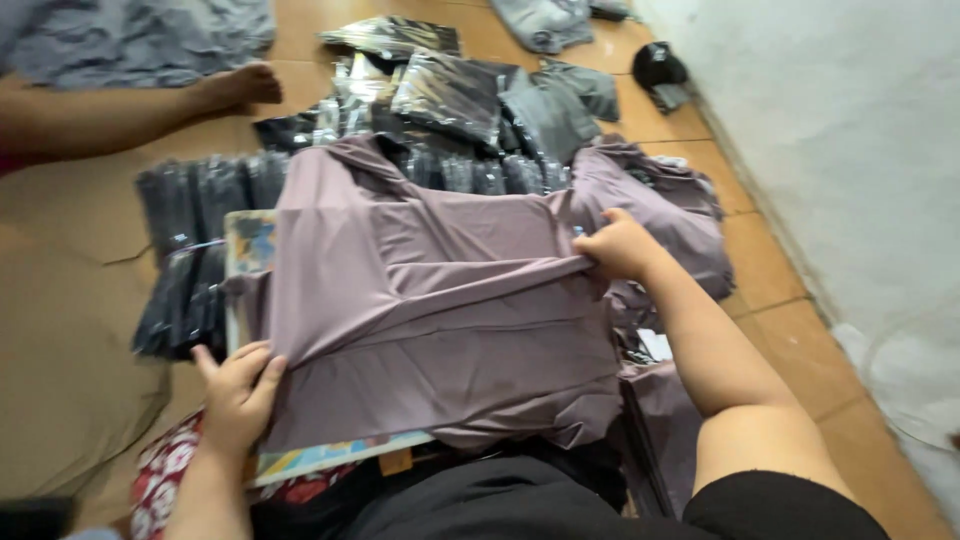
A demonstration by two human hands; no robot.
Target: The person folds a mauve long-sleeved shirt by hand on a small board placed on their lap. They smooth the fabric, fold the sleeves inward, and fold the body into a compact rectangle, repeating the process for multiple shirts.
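Observation:
A mauve shirt [440, 300] lies spread flat over a colourful board [330, 455] in front of me. My left hand [237, 390] grips the shirt's near left edge, fingers curled over the cloth. My right hand [620, 245] pinches a fold of the shirt at its right side, pulling the fabric taut across. More mauve garments [660, 190] are heaped under and beyond my right hand.
Stacks of dark garments in clear plastic bags [190, 250] lie left and behind the shirt. Another person's arm and hand [235, 88] rest on the floor at upper left by grey cloth [130, 40]. Brown cardboard [60, 330] covers the left floor; a white wall [850, 150] rises on the right.

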